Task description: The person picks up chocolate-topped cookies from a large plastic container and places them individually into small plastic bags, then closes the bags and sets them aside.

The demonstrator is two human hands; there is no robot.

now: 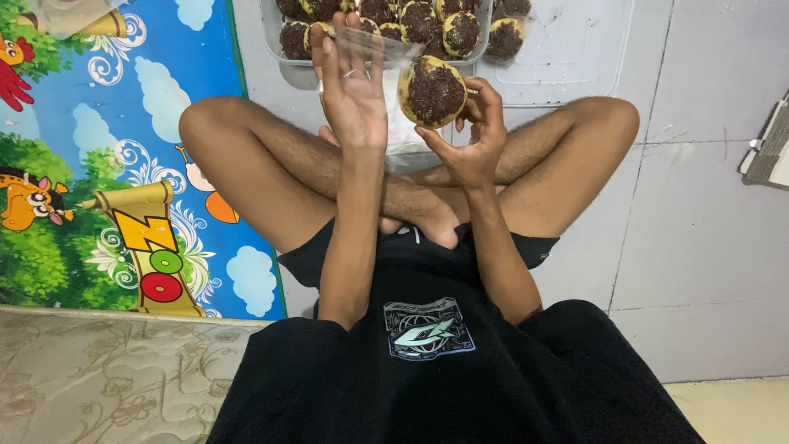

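I sit cross-legged on a tiled floor. My right hand [474, 131] grips a round bun [432, 91] topped with dark chocolate crumbs, held upright in front of me. My left hand [352, 86] is raised beside it with fingers spread, holding up a clear plastic bag [386, 57] whose open mouth sits at my fingertips. The bun is just to the right of the bag. Beyond my hands stands a clear plastic tray [289, 62] filled with several more chocolate-topped buns [421, 20].
A clear tray lid [567, 57] lies on the floor behind my right knee. A colourful cartoon play mat [99, 164] covers the floor at left. A patterned mattress edge [115, 370] is at lower left, a folded cloth [768, 148] at far right.
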